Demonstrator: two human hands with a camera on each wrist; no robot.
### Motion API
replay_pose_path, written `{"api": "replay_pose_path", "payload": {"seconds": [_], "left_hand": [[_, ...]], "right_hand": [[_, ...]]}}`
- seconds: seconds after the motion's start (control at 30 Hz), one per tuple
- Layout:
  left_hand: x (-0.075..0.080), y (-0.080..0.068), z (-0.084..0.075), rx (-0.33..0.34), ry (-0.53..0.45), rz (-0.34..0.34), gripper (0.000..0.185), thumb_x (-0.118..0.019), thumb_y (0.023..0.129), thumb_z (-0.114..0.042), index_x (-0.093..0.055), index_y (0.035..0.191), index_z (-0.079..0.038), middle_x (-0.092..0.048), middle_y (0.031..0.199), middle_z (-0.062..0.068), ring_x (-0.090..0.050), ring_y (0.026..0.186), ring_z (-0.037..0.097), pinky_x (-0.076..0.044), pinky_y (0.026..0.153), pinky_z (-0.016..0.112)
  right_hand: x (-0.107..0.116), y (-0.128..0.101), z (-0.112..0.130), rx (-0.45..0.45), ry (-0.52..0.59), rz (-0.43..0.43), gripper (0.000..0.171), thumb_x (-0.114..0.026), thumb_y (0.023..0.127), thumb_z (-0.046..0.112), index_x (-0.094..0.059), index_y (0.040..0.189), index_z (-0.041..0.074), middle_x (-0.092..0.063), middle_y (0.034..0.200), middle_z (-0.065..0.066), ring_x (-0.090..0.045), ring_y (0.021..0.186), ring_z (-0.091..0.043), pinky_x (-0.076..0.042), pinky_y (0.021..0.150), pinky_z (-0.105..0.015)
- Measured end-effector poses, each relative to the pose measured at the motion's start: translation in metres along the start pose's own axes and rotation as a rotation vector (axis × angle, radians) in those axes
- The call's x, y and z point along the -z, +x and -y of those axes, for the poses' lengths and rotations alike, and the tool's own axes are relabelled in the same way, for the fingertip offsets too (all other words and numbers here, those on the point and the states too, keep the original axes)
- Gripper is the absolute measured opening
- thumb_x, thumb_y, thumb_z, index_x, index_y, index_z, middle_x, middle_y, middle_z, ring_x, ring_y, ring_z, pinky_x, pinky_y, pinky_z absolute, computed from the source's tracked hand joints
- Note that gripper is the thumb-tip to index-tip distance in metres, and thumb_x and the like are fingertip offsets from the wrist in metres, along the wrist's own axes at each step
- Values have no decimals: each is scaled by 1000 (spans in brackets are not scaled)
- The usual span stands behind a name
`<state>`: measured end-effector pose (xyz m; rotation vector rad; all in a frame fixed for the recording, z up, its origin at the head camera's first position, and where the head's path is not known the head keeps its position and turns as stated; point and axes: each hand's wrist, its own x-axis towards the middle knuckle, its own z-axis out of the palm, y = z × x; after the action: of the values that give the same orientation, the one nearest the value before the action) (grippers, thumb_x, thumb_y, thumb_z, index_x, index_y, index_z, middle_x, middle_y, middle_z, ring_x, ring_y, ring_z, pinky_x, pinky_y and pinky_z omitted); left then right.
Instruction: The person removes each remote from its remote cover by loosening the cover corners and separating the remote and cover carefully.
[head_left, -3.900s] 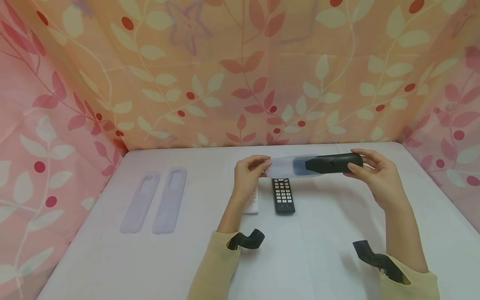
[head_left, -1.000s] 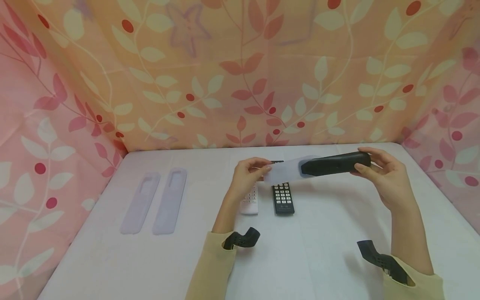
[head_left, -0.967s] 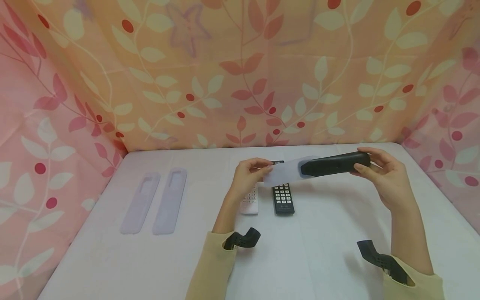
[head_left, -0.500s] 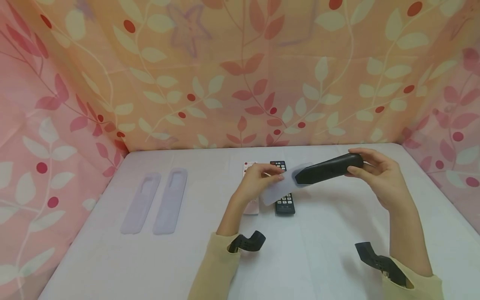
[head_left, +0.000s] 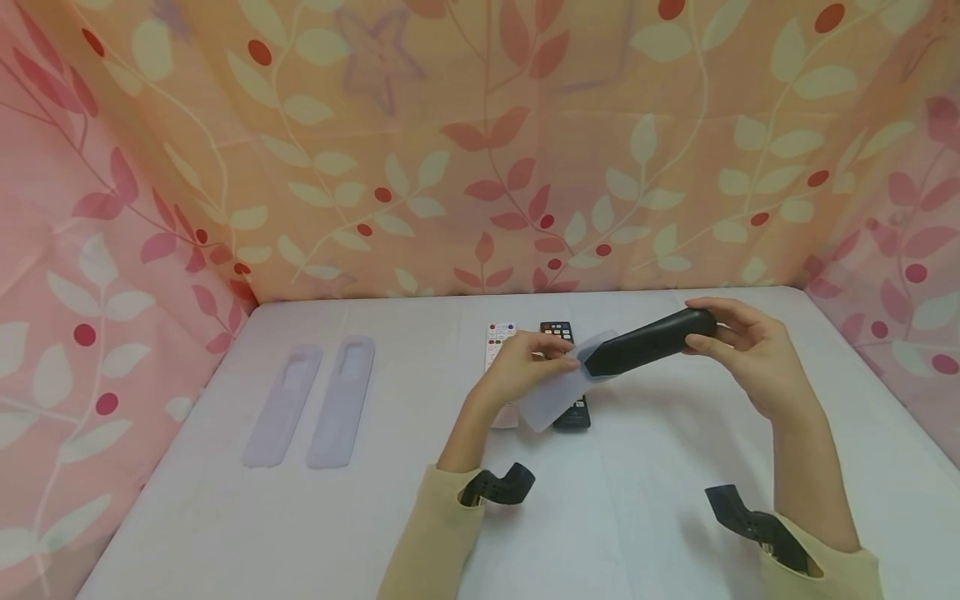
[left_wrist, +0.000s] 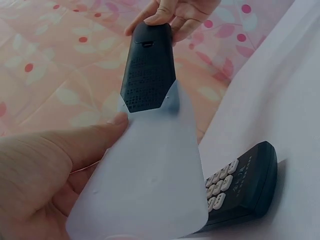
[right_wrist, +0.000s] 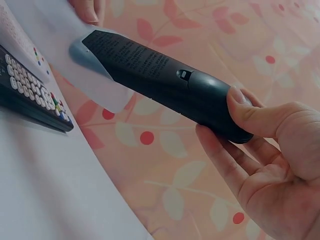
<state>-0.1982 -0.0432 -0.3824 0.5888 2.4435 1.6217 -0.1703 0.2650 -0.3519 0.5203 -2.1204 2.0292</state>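
We see both forearms reaching forward over the white table (head_left: 225, 517), hands raised above it and set a little apart, joined only by what they hold. The right hand (head_left: 750, 354) is lifted to the right of centre, wrist bent, its thumb and fingertips curled round the far end of a black remote (head_left: 645, 352); the right wrist view shows the thumb (right_wrist: 250, 112) pressed on the remote's back near the rounded end and the fingers beneath it. The remote tilts down toward the left, its lower end tucked just inside a translucent silicone sleeve (head_left: 551, 396).

The left hand (head_left: 525, 367) sits lower and nearer the middle, thumb and fingers pinching the sleeve by its open mouth; in the left wrist view the thumb (left_wrist: 100, 135) lies along the sleeve's edge beside the remote's tip. The rest of the sleeve hangs down and toward us, limp.

Beneath the hands, on the table, lie a white remote (head_left: 501, 337) and a second black remote (head_left: 558, 332) side by side, both partly hidden by the left hand and sleeve. Well to the left lie two more clear sleeves (head_left: 311, 404), flat and parallel.
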Motion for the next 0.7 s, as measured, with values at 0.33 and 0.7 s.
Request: {"api": "replay_pose_path", "payload": {"seconds": [0.33,0.7], "left_hand": [[1,-1,-1,18,-20,-22,25,-80,94,-10,-79,119,-4,-76,99,10,-64,92,12,-56,82,23],[5,-1,2,34,-74,-58,26,-79,94,-9,-79,119,-3,-76,103,12,-71,85,17,-59,79,27]], "right_hand": [[2,-1,0,-13,-57,-18,46,-70,93,-15,-72,132,10,-74,113,11,-77,87,-2,-56,86,-11],[6,-2,0,2,35,-33,46,-68,93,-18,-71,133,5,-73,111,6,-78,89,-5,-58,85,-13]]}}
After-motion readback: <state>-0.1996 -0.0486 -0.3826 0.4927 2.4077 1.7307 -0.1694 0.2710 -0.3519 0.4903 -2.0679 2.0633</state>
